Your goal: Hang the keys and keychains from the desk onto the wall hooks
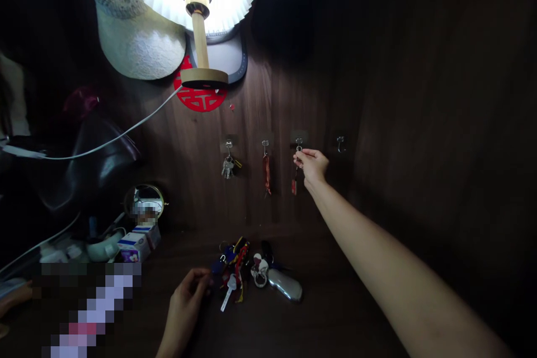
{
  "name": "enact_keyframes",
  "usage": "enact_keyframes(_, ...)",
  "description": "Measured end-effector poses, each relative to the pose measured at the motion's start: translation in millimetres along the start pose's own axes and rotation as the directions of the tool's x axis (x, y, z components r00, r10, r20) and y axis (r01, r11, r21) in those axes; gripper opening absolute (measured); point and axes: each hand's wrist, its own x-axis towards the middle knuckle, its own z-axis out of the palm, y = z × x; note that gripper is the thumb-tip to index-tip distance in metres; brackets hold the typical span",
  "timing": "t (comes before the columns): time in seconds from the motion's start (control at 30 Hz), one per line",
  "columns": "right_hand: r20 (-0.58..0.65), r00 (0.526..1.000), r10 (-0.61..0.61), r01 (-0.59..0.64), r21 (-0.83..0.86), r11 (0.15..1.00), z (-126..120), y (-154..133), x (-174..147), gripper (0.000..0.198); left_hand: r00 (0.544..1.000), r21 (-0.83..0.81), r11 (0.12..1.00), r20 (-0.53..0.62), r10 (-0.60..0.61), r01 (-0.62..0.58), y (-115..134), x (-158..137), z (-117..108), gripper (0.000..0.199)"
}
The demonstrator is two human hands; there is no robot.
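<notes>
My right hand (312, 166) reaches to the wall and pinches a key ring (298, 149) with a small red tag (294, 186) dangling below it. The ring is right at the third metal hook (299, 140); my fingers partly cover it, so whether it rests on the hook is unclear. Low on the left, my left hand (191, 293) is loosely curled beside a pile of keys, a gap between thumb and fingers and nothing visible in it. That pile holds a silver key (228, 292), a red and yellow cord (240, 263), a white charm (260, 268) and a shiny silver fob (286, 284).
A key bunch (228, 168) and a red strap (267, 173) hang from hooks to the left; a bare hook (340, 144) is on the right. Overhead glows a lamp (201, 39). Caps, a round mirror (145, 199) and small boxes (136, 243) stand left. Another person's hand (14, 299) shows lower left.
</notes>
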Motion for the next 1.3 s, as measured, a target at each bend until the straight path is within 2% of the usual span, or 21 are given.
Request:
enact_keyframes(0.17, -0.015, 1.0, 0.017, -0.018, -0.044, 0.999, -10.6, 9.0, 14.8, 0.021, 1.0, 0.032, 0.999, -0.007, -0.027, 0.027, 2.6, -0.7, 0.5, 0.051)
enact_keyframes(0.37, 0.027, 0.997, 0.078, -0.075, -0.108, 0.991, -17.1, 19.6, 22.4, 0.019, 1.0, 0.038, 0.999, -0.023, -0.015, 0.016, 0.0, 2.1, 1.8, 0.049)
enact_keyframes(0.57, 0.038, 0.992, 0.118, -0.111, -0.154, 0.982, -26.8, 32.6, 19.3, 0.013, 0.999, 0.045, 0.999, -0.045, -0.004, 0.006, -0.6, 0.9, 2.7, 0.045)
enact_keyframes(0.73, 0.027, 0.989, 0.146, -0.139, -0.178, 0.974, -44.4, 40.8, 8.4, 0.01, 0.999, 0.042, 0.999, -0.04, 0.008, -0.006, -1.8, 1.3, 2.4, 0.04)
enact_keyframes(0.97, 0.01, 0.976, 0.22, -0.213, -0.2, 0.956, -80.7, 48.6, -26.1, 0.01, 0.998, 0.047, 0.998, -0.053, 0.036, -0.034, -2.5, 1.3, 3.3, 0.032)
enact_keyframes(1.17, 0.142, 0.95, 0.278, -0.231, -0.28, 0.932, -105.6, 65.6, -75.7, 0.013, 0.995, 0.07, 0.995, -0.077, 0.071, -0.066, 1.2, -1.7, 3.0, 0.026)
enact_keyframes(1.3, 0.292, 0.919, 0.264, -0.14, -0.386, 0.912, -107.4, 72.9, -114.1, 0.013, 0.989, 0.172, 0.98, -0.096, 0.116, -0.098, -1.8, -1.3, 2.8, 0.023)
